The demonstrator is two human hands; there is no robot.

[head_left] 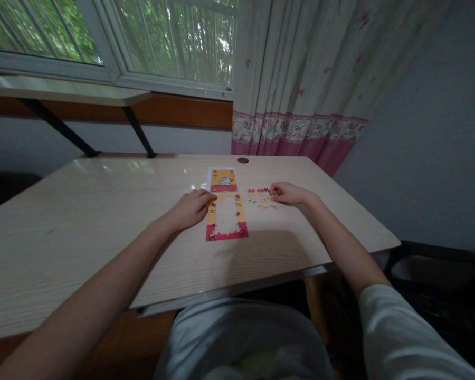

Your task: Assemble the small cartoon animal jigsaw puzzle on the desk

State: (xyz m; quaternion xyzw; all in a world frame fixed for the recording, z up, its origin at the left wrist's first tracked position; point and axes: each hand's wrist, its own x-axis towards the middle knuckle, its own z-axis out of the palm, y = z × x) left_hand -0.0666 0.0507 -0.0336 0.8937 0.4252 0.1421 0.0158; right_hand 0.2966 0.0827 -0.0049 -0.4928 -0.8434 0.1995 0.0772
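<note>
A jigsaw puzzle border, yellow above and red below, lies on the desk with a pale unfilled middle. My left hand rests flat at its upper left side, fingertips touching the edge. Just beyond the border is a picture card showing a white animal on yellow and red. To the right, several loose puzzle pieces lie in rows, red at the back and yellow or white nearer. Over the right end of these pieces, my right hand has its fingers curled in. Whatever is between its fingertips is too small to make out.
The pale wooden desk runs up to a window and a curtain. A raised shelf on black supports stands at the back left. A round cable hole is near the back edge. A dark chair is at the right.
</note>
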